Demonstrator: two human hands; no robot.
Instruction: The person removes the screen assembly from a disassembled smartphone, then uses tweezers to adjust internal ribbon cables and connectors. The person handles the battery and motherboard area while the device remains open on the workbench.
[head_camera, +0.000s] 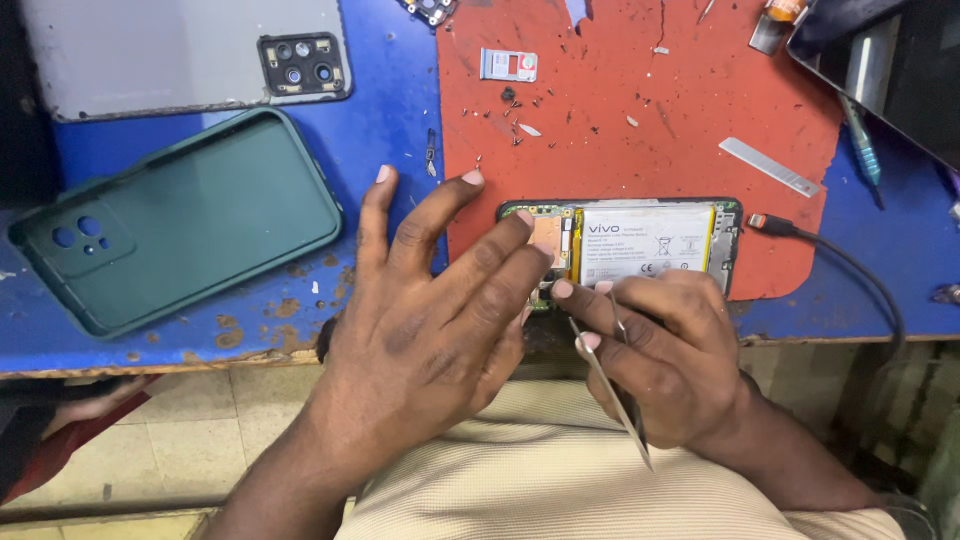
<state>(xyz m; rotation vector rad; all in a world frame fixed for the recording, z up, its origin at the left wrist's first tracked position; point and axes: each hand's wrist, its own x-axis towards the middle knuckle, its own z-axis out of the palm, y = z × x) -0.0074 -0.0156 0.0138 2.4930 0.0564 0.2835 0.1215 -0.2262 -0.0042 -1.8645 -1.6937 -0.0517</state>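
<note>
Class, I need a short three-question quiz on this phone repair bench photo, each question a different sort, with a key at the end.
1. True or false: the opened phone lies on the red mat.
2. Which tool does the right hand hold? A) tweezers B) scissors C) hammer
3. Fill in: the dark green phone case lies on the ____ side of the left hand.

Key
1. True; a cable is plugged into its right end.
2. A.
3. Left; it rests on the blue bench, below the grey back cover.
</note>
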